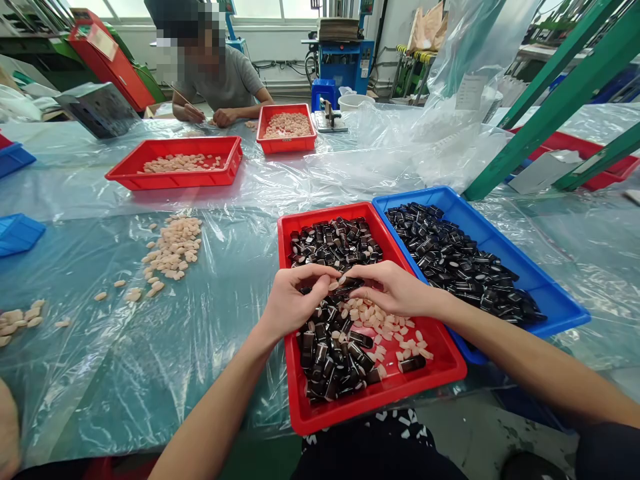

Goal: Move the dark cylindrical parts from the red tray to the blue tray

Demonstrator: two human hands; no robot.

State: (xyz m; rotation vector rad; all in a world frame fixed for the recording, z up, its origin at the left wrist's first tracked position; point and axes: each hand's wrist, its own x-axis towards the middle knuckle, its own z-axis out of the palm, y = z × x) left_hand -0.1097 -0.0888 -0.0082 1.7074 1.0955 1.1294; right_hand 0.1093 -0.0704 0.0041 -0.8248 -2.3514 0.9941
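My left hand (293, 300) and my right hand (387, 288) meet over the red tray (425, 383) in front of me, fingertips nearly touching. Thumb and fingers of the left are closed on a small pale oval piece (333, 285). The right hand is pinched around something small at the same spot, mostly covered by its fingers. Under the hands lie many short black pieces (340, 353) with glossy sides and pale ends. Loose pale oval pieces (373, 317) are heaped beneath my right hand.
A blue tray (540, 287) of black pieces adjoins on the right. Pale pieces (175, 247) lie on the plastic-covered table to the left. Two red trays (183, 180) of pale pieces stand farther back, near a person (225, 83) seated opposite. A green frame (545, 113) rises at right.
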